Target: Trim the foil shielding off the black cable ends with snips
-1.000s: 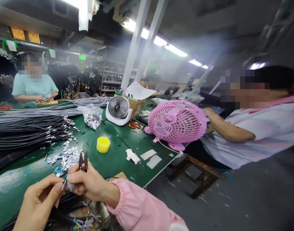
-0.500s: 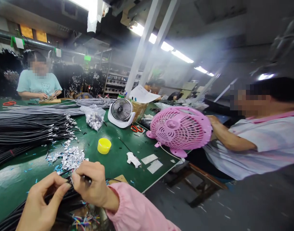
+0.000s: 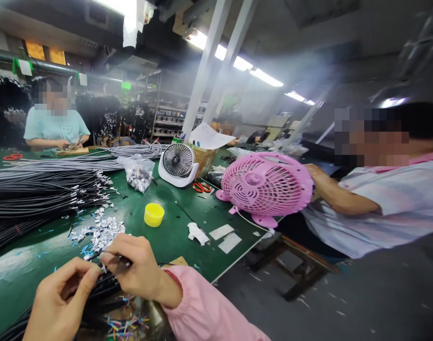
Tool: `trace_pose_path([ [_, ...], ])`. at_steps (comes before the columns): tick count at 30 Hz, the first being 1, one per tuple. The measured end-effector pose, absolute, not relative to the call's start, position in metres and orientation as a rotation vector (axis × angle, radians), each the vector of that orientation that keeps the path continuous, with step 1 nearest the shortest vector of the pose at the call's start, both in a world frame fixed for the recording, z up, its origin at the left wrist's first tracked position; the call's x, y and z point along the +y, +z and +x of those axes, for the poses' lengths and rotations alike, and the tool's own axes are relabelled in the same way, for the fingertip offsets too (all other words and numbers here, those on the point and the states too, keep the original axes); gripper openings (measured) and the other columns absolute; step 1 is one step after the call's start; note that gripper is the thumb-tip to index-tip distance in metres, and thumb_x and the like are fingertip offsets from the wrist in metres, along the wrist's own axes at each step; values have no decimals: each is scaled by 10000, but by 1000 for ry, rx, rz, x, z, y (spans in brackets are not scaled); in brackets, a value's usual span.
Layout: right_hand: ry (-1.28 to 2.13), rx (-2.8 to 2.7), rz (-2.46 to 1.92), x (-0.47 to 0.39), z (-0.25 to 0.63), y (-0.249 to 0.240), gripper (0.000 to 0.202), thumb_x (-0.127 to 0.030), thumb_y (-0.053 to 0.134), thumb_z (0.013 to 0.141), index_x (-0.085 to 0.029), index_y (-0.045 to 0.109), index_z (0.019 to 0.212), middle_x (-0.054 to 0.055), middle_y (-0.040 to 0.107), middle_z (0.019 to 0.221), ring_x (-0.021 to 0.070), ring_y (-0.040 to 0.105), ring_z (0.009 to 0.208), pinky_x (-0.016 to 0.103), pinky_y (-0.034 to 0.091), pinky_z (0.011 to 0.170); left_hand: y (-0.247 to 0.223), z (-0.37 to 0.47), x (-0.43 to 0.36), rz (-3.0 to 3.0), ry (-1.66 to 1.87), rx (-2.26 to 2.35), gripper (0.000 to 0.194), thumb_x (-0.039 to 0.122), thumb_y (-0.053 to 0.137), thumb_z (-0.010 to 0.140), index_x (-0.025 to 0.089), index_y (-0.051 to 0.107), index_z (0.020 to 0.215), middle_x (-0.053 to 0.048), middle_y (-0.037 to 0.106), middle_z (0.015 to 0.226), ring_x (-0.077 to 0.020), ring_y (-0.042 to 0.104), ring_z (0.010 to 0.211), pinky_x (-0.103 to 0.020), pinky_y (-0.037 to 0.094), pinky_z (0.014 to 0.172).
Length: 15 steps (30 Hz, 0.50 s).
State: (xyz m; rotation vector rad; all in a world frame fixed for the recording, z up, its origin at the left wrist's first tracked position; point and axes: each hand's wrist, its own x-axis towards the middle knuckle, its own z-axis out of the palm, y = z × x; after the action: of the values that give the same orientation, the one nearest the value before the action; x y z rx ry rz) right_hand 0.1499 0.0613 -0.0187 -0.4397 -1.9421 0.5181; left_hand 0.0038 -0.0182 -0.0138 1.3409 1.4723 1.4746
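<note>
At the lower left, my left hand [image 3: 62, 296] pinches a black cable between thumb and forefinger. My right hand [image 3: 136, 265] is closed beside it, its fingertips at the cable's end. A slim dark tool [image 3: 126, 260] shows in my right fist; its kind is mostly hidden by the fingers. Beneath both hands lie more black cables [image 3: 108, 286]. Stripped ends with coloured wires [image 3: 127, 326] spread out below my right wrist. Just beyond the hands is a heap of silvery foil scraps [image 3: 108, 232] with small blue bits among them.
Bundled black cables [image 3: 35, 194] and grey cables [image 3: 77, 163] cover the green table's left side. A yellow tub [image 3: 154, 215], a bag of small parts [image 3: 137, 173], a white fan [image 3: 178, 163], orange scissors [image 3: 202, 187] and a pink fan [image 3: 266, 184] stand beyond. Co-workers sit across and at right.
My right hand has turned slightly and its fingertips have shifted a little left at the cable end. The left hand stays nearly where it was, still pinching.
</note>
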Motion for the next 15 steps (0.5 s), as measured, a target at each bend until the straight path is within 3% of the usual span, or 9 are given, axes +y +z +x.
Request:
trace_pose_path([
  [3,327,-1981,-443,63,150,-23,213,-191,513,850,-190,516,637,-12,510,577,106,422,514,247,293,476,-26,-4,-14,1455,1540,1519,332,556,801,670,238,758,756,14,724,622,-176,691,534,-195,530,478],
  [8,764,-1901,-493,64,150,-27,330,-331,527,927,-205,506,623,-19,486,560,115,444,510,241,389,499,-24,-3,-13,1620,1642,1481,237,487,753,767,257,743,709,55,669,561,-118,646,463,-142,472,414],
  [12,844,-1864,-500,60,152,-28,228,-353,642,841,-212,589,670,14,574,650,148,508,589,279,450,579,-21,-2,-13,1626,1640,1487,203,459,756,781,263,742,732,62,674,560,-123,649,474,-148,513,469],
  [15,1007,-1804,-531,58,151,-28,272,-374,637,846,-213,567,638,4,546,598,139,485,543,272,449,541,-16,0,-16,1657,1626,1490,233,469,736,792,259,736,690,60,654,554,-116,616,457,-156,487,454],
])
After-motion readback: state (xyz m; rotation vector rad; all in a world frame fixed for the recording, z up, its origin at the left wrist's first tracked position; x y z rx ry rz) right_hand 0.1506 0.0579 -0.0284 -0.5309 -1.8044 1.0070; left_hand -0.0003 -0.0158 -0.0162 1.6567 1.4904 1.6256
